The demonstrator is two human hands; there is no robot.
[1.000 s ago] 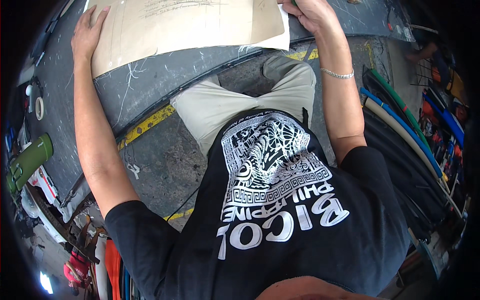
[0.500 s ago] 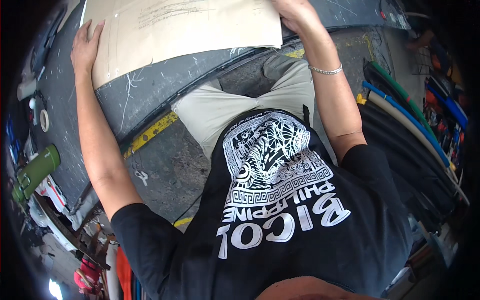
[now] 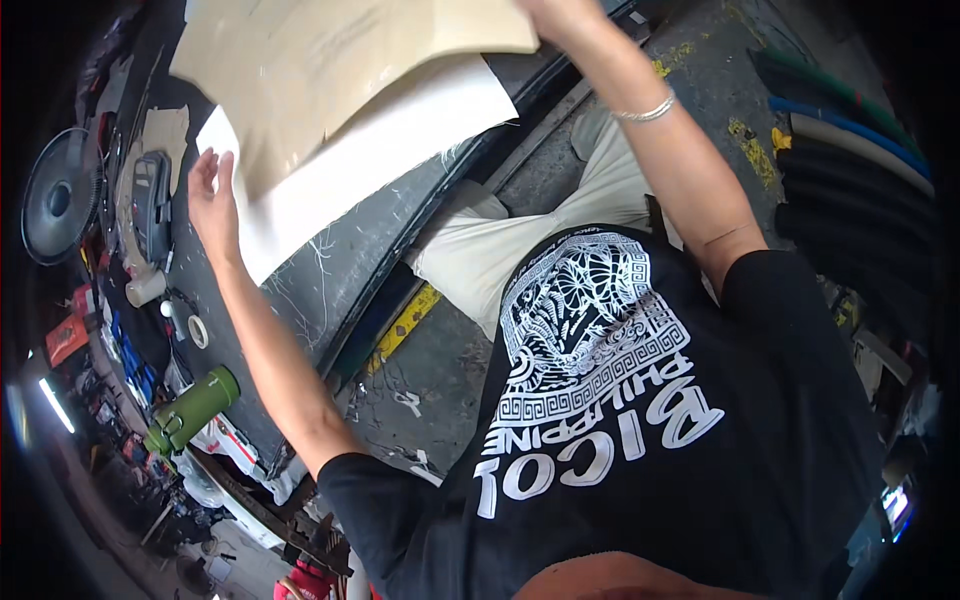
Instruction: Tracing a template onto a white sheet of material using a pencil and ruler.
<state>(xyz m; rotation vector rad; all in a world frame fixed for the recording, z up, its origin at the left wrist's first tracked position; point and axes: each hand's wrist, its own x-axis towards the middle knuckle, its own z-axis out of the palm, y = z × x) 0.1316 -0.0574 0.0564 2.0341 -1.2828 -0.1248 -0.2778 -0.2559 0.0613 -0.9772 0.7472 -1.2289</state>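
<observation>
At the far side of the dark grey surface (image 3: pixel 330 270) I see 2 sheets, a tan sheet (image 3: pixel 330 70) lifted and tilted above a white sheet (image 3: pixel 380 150) that lies on the surface beneath it. My right hand (image 3: pixel 560 12) is up at the far edge of the view, at the tan sheet's right corner; it is cut off by the frame, so I cannot tell whether its fingers are closed on the sheet. A silver bracelet (image 3: pixel 645 108) sits on that wrist. My left hand (image 3: pixel 212 200) is at the left, fingers (image 3: pixel 205 168) spread and open, just beside the left edge of the white sheet and below the raised tan corner; whether it touches either sheet I cannot tell. The surface is scratched with pale marks, and its near edge runs on a slant from the far right to the near left. Further left on it lie a dark handheld tool (image 3: pixel 150 200), a roll of white tape (image 3: pixel 198 331) and a green cylindrical bottle (image 3: pixel 192 408) lying on its side. A round fan (image 3: pixel 60 195) sits at the far left. On the concrete floor (image 3: pixel 440 370) near the surface's edge there is a yellow stripe (image 3: pixel 408 322). At the right, rolled material (image 3: pixel 850 140) in green, blue and white is stacked.
</observation>
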